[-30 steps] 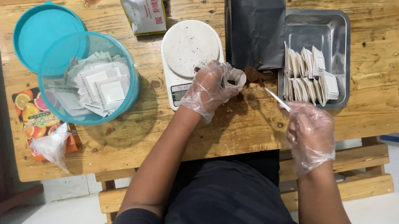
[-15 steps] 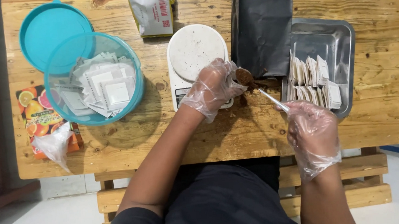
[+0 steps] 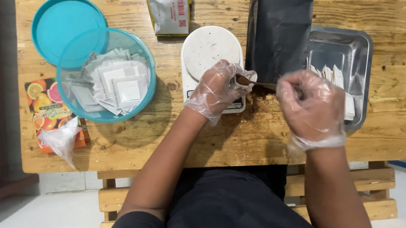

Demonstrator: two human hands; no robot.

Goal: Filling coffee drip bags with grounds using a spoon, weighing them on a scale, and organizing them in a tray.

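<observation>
the gloved left hand point(image 3: 218, 91) pinches a small white sachet point(image 3: 246, 75) open beside the round white scale point(image 3: 211, 51), so the gloved right hand point(image 3: 311, 104), gripping a metal spoon point(image 3: 256, 82), can fill it with brown powder.

Even, fairly bright light from above; the view is sharp.

Soft shadows sit under the arms on the wooden table point(image 3: 397, 117). The metal tray point(image 3: 356, 41) shows mild glare, and the right hand point(image 3: 311, 106) is slightly motion-blurred.
</observation>
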